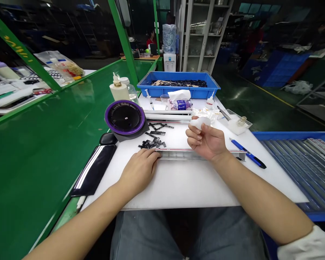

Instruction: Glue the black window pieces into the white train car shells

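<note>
A long, see-through rail with a red-lined edge (184,154) lies crosswise on the white tabletop. My left hand (141,168) is closed over its left end, with the fingertips partly hidden. My right hand (208,139) is raised above the rail, its fingers pinching a crumpled white wad (200,122) that looks like tissue or cotton. Small black pieces (153,142) are scattered just beyond my left hand. Behind them, more long rails (168,117) lie across the table.
A round purple-rimmed device (126,117) stands at the left, above a dark glossy case (94,169). A blue pen-like knife (249,153) lies at the right. Farther back are a tissue pack (181,104), bottles (119,88) and a blue bin (178,94). A blue tray (289,135) holds several rails.
</note>
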A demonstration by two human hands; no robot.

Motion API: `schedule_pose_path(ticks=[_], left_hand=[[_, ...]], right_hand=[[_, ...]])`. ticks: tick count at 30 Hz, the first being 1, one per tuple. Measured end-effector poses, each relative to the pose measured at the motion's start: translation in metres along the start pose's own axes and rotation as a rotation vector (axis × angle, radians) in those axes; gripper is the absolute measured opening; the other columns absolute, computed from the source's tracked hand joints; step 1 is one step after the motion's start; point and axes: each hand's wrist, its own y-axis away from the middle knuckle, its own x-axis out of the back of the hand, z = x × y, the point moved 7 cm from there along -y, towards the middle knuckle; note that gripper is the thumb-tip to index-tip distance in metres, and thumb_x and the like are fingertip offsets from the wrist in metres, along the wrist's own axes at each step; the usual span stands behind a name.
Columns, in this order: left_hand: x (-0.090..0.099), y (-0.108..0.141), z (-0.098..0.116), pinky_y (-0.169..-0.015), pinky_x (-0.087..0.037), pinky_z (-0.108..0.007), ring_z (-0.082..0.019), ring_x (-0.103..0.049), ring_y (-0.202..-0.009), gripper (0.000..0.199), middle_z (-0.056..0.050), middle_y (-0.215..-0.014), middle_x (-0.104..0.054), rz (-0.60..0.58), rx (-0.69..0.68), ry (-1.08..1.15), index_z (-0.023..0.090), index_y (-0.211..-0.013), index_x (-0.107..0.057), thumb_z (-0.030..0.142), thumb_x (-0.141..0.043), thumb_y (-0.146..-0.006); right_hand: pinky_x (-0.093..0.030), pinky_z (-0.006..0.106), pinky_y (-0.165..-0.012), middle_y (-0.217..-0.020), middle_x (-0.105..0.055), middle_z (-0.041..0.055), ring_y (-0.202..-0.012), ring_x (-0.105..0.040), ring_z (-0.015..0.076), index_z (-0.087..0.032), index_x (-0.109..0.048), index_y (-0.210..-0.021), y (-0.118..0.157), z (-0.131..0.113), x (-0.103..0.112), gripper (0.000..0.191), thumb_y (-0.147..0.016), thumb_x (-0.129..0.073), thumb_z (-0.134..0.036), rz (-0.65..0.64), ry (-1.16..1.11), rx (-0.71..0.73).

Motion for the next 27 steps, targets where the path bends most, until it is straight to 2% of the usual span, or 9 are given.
schedule_pose_path(ticks=[2,4,8,14,17,22,27], left_hand=[[0.001,0.001,0.001,-0.087,-0.053,-0.045,-0.026,-0.062,-0.097,0.025,-0.008,-0.106,-0.071,0.061,-0.001,0.0,0.018,-0.103,-0.066,0.029,-0.046,-0.095],[0.001,0.003,0.001,-0.084,-0.053,-0.043,-0.026,-0.063,-0.094,0.023,-0.008,-0.098,-0.073,0.127,0.001,-0.014,0.018,-0.102,-0.066,0.032,-0.05,-0.094],[0.001,0.006,0.005,-0.078,-0.054,-0.041,-0.026,-0.065,-0.091,0.023,-0.006,-0.09,-0.074,0.18,-0.006,-0.041,0.019,-0.096,-0.067,0.037,-0.052,-0.093],[0.0,0.004,0.006,-0.079,-0.054,-0.044,-0.027,-0.065,-0.091,0.028,-0.006,-0.092,-0.074,0.17,0.039,-0.062,0.018,-0.092,-0.069,0.041,-0.052,-0.094],[-0.001,0.003,0.006,-0.079,-0.054,-0.043,-0.027,-0.064,-0.088,0.03,-0.007,-0.09,-0.073,0.153,0.036,-0.054,0.018,-0.09,-0.069,0.041,-0.052,-0.094],[0.004,0.003,0.004,-0.073,-0.053,-0.039,-0.026,-0.065,-0.087,0.028,-0.007,-0.088,-0.074,0.208,0.071,-0.038,0.019,-0.087,-0.069,0.043,-0.056,-0.091],[0.004,0.001,0.004,-0.071,-0.053,-0.04,-0.026,-0.065,-0.084,0.027,-0.006,-0.089,-0.074,0.182,0.094,-0.033,0.019,-0.083,-0.069,0.044,-0.059,-0.088]], right_hand=[[-0.021,0.026,-0.045,-0.062,-0.025,-0.0047,-0.054,-0.021,0.0129,-0.024,-0.054,-0.074,0.001,-0.002,-0.001,0.021,-0.069,-0.069,-0.039,0.029,0.008,0.002],[-0.022,0.025,-0.043,-0.06,-0.026,-0.0055,-0.051,-0.022,0.0123,-0.024,-0.058,-0.084,0.002,-0.002,-0.002,0.023,-0.072,-0.067,-0.043,0.072,0.005,-0.005],[-0.022,0.023,-0.04,-0.054,-0.029,-0.0071,-0.044,-0.025,0.0091,-0.024,-0.054,-0.077,0.004,0.002,-0.01,0.034,-0.078,-0.064,-0.056,0.137,0.074,0.046],[-0.026,0.022,-0.038,-0.047,-0.037,-0.0065,-0.04,-0.033,0.0075,-0.022,-0.059,-0.075,0.013,0.01,-0.021,0.042,-0.082,-0.062,-0.063,0.162,0.231,0.186],[-0.027,0.022,-0.038,-0.046,-0.04,-0.0056,-0.039,-0.034,0.0077,-0.021,-0.062,-0.075,0.015,0.013,-0.018,0.046,-0.083,-0.06,-0.066,0.188,0.267,0.193],[-0.029,0.023,-0.038,-0.043,-0.041,-0.0046,-0.038,-0.037,0.0085,-0.019,-0.065,-0.071,0.015,0.017,-0.014,0.052,-0.081,-0.059,-0.069,0.289,0.345,0.165],[-0.032,0.023,-0.04,-0.044,-0.045,-0.0028,-0.041,-0.041,0.0086,-0.017,-0.067,-0.068,0.018,0.02,-0.015,0.053,-0.081,-0.06,-0.068,0.368,0.47,0.17]])
